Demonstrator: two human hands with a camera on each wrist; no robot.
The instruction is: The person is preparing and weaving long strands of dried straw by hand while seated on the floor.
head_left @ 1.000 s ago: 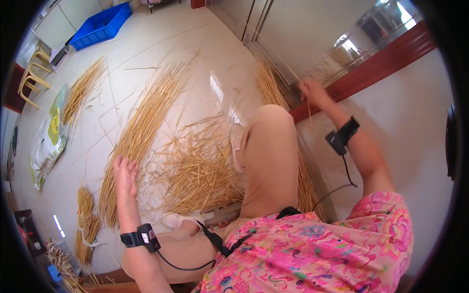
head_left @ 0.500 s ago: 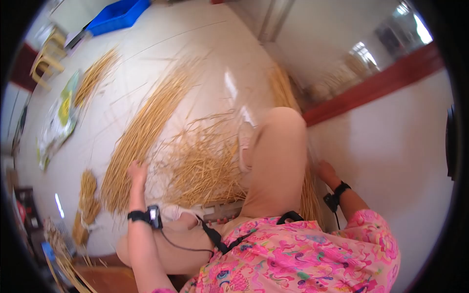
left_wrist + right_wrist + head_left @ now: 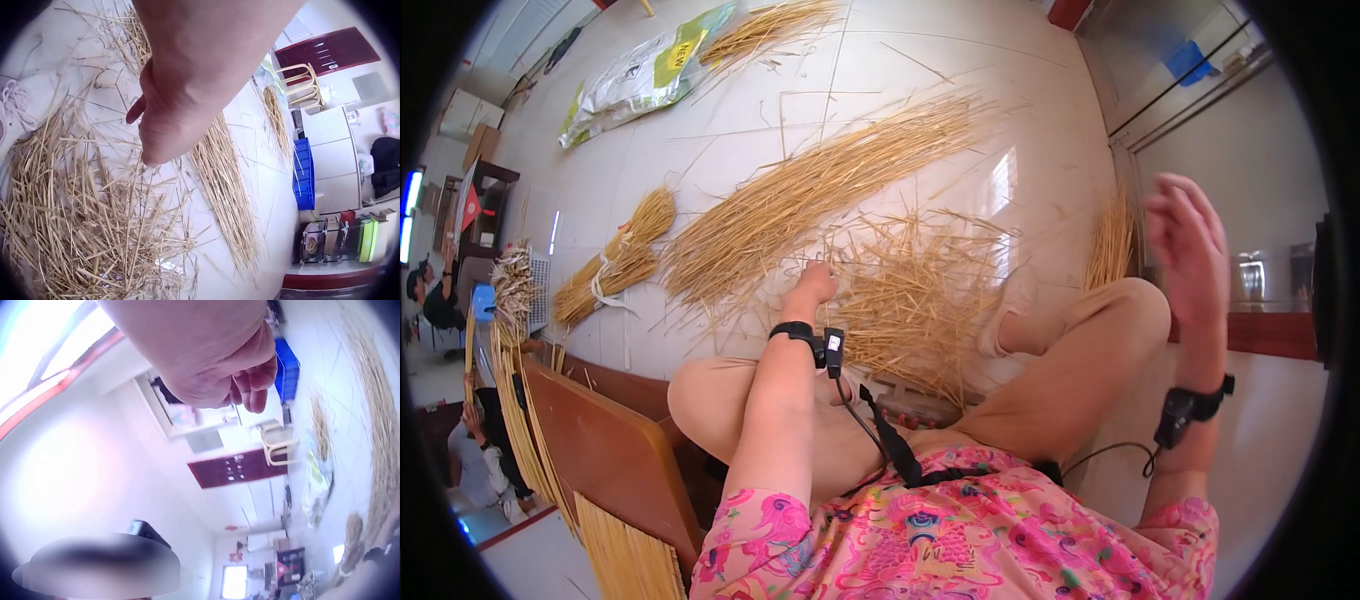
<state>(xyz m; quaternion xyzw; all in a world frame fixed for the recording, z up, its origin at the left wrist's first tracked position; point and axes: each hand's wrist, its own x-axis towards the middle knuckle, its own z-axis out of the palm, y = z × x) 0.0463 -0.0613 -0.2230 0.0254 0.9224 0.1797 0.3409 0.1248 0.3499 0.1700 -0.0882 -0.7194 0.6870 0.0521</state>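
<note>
Straw (image 3: 920,300) lies loose and tangled on the pale tiled floor (image 3: 650,170) right in front of the seated person's knees, touching the near end of a longer, neater swathe of stalks (image 3: 820,185) that runs off diagonally. Starting at the left: upright stalks lean by a brown board (image 3: 615,450), and further out two tied bundles (image 3: 615,260) rest on the tiles, with a printed sack (image 3: 645,75) beyond them. Then comes the left hand (image 3: 812,283), reached down to the edge of the tangled pile, fingers bent among the stalks (the wrist view shows the knuckles curled at the straw, but I cannot tell whether any stem is actually pinched). Over on the right, the right hand (image 3: 1185,240) is raised in the air above the bent knee, fingers loosely curved, holding nothing.
</note>
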